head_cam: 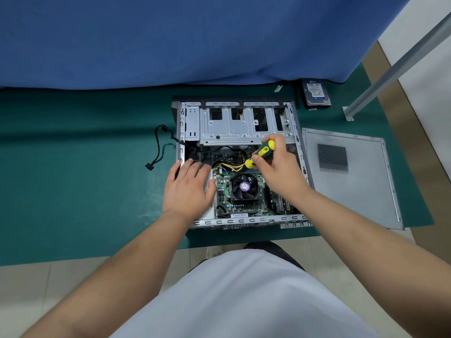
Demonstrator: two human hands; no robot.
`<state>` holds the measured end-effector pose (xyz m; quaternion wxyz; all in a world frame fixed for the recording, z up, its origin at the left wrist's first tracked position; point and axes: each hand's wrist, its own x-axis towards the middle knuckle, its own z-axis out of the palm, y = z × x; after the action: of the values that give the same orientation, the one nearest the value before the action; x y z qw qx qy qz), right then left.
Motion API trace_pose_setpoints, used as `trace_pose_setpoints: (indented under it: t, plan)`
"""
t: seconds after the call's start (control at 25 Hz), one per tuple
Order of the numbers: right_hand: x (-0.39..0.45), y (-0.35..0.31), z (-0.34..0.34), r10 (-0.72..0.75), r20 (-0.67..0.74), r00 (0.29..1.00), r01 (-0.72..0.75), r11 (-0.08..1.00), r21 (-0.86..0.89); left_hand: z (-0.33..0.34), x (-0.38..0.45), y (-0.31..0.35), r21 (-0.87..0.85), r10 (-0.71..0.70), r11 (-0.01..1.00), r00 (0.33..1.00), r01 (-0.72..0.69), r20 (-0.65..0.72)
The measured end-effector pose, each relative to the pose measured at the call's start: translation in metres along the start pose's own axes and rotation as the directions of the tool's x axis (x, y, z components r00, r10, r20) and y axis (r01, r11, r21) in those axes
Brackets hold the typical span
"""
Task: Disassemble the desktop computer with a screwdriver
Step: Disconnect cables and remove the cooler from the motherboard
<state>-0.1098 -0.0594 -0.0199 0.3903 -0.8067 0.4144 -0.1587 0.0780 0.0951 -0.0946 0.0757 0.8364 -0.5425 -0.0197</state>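
An open desktop computer case point(246, 131) lies on its side on a green mat point(80, 181). Inside it I see the motherboard with a black CPU fan point(244, 187) and yellow cables point(231, 165). My right hand point(275, 167) grips a green and yellow screwdriver point(261, 152) above the board, its tip pointing down and left among the cables. My left hand point(189, 186) rests flat, fingers straight, on the silver power supply point(210, 211) at the case's left side.
The removed grey side panel point(351, 176) lies right of the case. A hard drive point(316, 92) and small screws sit at the back right. A loose black cable point(157, 147) trails left of the case. Blue cloth point(170, 37) hangs behind; a metal leg point(390, 67) stands at right.
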Motion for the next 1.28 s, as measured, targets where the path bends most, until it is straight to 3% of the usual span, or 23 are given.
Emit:
trace_pose_setpoints:
  t: [0.48, 0.76, 0.96, 1.28]
  plan:
    - [0.008, 0.01, 0.013, 0.037, -0.008, 0.999, -0.037, 0.999, -0.024, 0.001, 0.0, 0.0, -0.006, -0.001, 1.0, 1.0, 0.0, -0.013]
    - [0.008, -0.002, 0.016, -0.129, 0.096, 0.987, 0.144, 0.974, -0.174, 0.001, 0.0, 0.0, -0.006, -0.003, 1.0, 1.0, 0.003, -0.007]
    - [0.019, -0.027, 0.014, -0.238, 0.245, 0.94, 0.323, 0.852, -0.411, 0.001, -0.001, 0.001, 0.0, -0.005, 1.0, 1.0, 0.005, -0.009]
    - [0.033, -0.05, 0.022, -0.195, 0.229, 0.954, 0.301, 0.616, -0.728, 0.006, 0.004, -0.005, -0.012, 0.001, 1.0, 0.999, -0.002, -0.042]
